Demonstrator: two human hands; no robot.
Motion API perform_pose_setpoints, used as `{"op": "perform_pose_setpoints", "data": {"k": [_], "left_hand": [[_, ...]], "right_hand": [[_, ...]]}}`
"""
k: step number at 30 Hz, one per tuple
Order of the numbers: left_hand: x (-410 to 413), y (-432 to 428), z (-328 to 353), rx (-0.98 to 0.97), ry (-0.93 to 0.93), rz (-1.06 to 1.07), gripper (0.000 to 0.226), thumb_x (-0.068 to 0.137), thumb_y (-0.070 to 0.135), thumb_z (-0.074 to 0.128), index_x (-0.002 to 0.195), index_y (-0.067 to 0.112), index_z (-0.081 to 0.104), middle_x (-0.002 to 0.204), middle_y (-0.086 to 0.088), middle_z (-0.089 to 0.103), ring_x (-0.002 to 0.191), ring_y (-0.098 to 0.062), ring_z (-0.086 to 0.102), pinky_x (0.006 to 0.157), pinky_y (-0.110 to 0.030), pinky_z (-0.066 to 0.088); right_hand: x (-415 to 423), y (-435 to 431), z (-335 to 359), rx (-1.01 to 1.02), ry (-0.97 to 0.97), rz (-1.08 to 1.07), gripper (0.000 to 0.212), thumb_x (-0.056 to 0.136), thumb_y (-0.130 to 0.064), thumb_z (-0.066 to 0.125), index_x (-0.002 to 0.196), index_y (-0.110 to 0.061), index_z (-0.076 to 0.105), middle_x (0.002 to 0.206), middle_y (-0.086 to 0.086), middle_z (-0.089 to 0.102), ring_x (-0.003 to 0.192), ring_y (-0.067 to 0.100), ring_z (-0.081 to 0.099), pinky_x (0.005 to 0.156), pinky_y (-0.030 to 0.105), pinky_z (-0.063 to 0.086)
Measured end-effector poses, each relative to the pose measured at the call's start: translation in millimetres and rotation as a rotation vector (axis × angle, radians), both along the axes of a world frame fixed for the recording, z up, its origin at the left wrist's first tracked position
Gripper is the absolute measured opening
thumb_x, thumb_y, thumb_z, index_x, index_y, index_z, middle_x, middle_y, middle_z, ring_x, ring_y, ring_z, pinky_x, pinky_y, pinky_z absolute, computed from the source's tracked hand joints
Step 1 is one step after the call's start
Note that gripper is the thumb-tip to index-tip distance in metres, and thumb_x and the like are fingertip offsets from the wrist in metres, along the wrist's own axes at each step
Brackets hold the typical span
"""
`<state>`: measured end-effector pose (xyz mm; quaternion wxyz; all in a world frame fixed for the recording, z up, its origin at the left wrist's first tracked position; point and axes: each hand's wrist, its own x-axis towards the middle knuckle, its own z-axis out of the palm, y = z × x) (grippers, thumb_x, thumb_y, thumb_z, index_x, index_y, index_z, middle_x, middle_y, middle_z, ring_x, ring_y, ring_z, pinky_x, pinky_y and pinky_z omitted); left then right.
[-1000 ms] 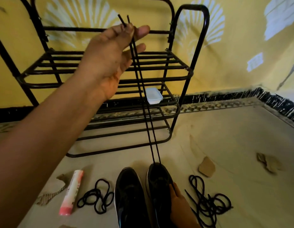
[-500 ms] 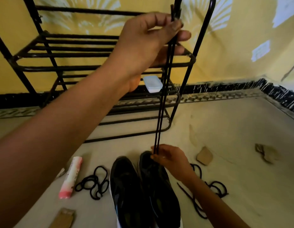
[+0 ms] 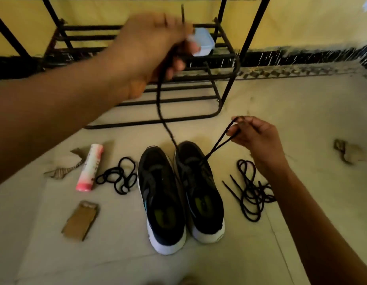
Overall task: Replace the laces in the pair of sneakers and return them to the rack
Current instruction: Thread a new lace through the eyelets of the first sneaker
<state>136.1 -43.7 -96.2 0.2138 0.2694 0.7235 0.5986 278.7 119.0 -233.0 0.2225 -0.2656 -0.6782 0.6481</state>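
- Left hand (image 3: pixel 151 52) is raised in front of the rack (image 3: pixel 219 87) and motion-blurred. Its fingers are curled round a black lace (image 3: pixel 158 103), and one lace tip stands up above the knuckles.
- From that fist the lace drops in a slack curve to the toe end of the right sneaker (image 3: pixel 199 182).
- Right hand (image 3: pixel 256 138) is lower, over the floor (image 3: pixel 301 112) just right of the shoes. Thumb and fingertips pinch a loop (image 3: pixel 221 140) whose two strands slant down to the sneaker's front eyelets.
- We take the loop to be part of the same lace, but the blur leaves this unsure.
- The right sneaker and left sneaker (image 3: pixel 160 192) stand side by side, touching, toes toward the rack and white heels toward us. The left one shows no lace.
- The rack stands at the far edge of the floor, against the yellow wall. A small pale box (image 3: pixel 205 46) sits on a lower shelf, near its right end.
- On the floor left of the shoes we note a loose lace coil (image 3: pixel 121 177), then a pink tube (image 3: pixel 90 167), a torn scrap (image 3: pixel 61 169) beside the tube and a cardboard piece (image 3: pixel 80 221) nearer us.
- On the floor right of the shoes lies a second loose lace (image 3: pixel 250 192), under the right forearm. Well beyond it is a cardboard scrap (image 3: pixel 343 151).
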Motion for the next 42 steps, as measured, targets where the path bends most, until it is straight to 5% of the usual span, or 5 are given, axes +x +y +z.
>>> {"op": "perform_pose_setpoints", "data": {"k": [12, 19, 23, 27, 42], "left_hand": [[93, -31, -144, -0.883, -0.199, -1.185, 0.029, 0.094, 0.033, 0.052, 0.108, 0.011, 0.067, 0.104, -0.006, 0.069, 0.077, -0.012, 0.064, 0.074, -0.024, 0.052], [65, -10, -184, -0.657, 0.453, -0.412, 0.016, 0.092, 0.030, 0.057, 0.105, 0.021, 0.058, 0.105, 0.002, 0.056, 0.096, -0.017, 0.057, 0.083, -0.030, 0.047], [47, 20, -200, -0.440, 0.336, -0.148, 0.062, 0.091, 0.022, 0.059, 0.144, 0.016, 0.029, 0.143, -0.006, 0.038, 0.131, -0.019, 0.038, 0.106, -0.024, 0.031], [40, 42, -188, -0.197, 0.384, -0.159, 0.069, 0.088, 0.016, 0.064, 0.146, 0.015, 0.027, 0.132, 0.001, 0.054, 0.121, -0.001, 0.044, 0.098, -0.001, 0.028], [9, 10, -182, -0.500, 0.312, -0.361, 0.018, 0.091, 0.006, 0.057, 0.098, 0.018, 0.069, 0.092, -0.001, 0.067, 0.074, -0.010, 0.065, 0.067, -0.018, 0.053]], "right_hand": [[8, 41, 40, -0.109, 0.159, -0.094, 0.018, 0.094, -0.012, 0.050, 0.100, -0.017, 0.066, 0.074, -0.007, 0.063, 0.054, 0.006, 0.043, 0.051, 0.017, 0.032], [12, 36, 46, 0.327, -0.013, -0.180, 0.023, 0.091, -0.010, 0.052, 0.103, -0.023, 0.067, 0.070, -0.013, 0.070, 0.046, 0.008, 0.035, 0.044, 0.017, 0.030], [16, 31, 40, 0.466, -0.168, 0.065, 0.021, 0.093, -0.014, 0.053, 0.110, -0.025, 0.060, 0.078, -0.015, 0.072, 0.044, 0.008, 0.033, 0.044, 0.019, 0.031], [8, 17, 30, 0.502, -0.317, 0.332, 0.012, 0.094, -0.016, 0.054, 0.102, -0.024, 0.052, 0.080, -0.011, 0.072, 0.049, -0.003, 0.048, 0.053, 0.016, 0.039], [-40, 31, -23, 0.676, -0.160, 0.057, 0.009, 0.091, -0.010, 0.057, 0.092, -0.017, 0.062, 0.084, -0.006, 0.069, 0.083, 0.001, 0.066, 0.079, 0.018, 0.049]]}}
